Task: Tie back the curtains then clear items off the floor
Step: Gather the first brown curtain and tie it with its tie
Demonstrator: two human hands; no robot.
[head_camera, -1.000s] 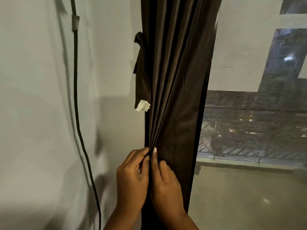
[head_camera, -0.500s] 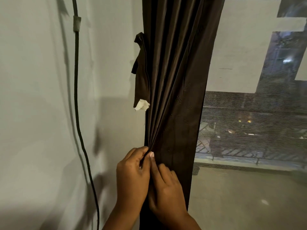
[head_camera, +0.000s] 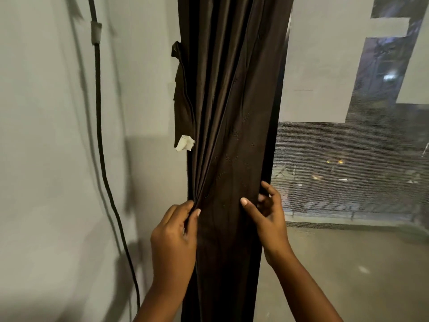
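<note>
A dark brown curtain [head_camera: 229, 112] hangs gathered in a narrow column between the wall and the window. My left hand [head_camera: 173, 238] pinches its bunched pleats at the left edge. My right hand [head_camera: 267, 214] grips the curtain's right edge, thumb in front and fingers curled round behind it. A brown tie-back strip [head_camera: 183, 94] with a white tag [head_camera: 184, 143] hangs on the curtain's left side, above my hands.
A black cable [head_camera: 99, 126] runs down the grey wall to the left, held by a small clip [head_camera: 95, 32]. To the right is a window with a mesh screen [head_camera: 348, 170] and a concrete ledge [head_camera: 348, 263] below.
My right hand has moved from beside my left hand across to the curtain's right edge. My left hand keeps its pinch on the pleats.
</note>
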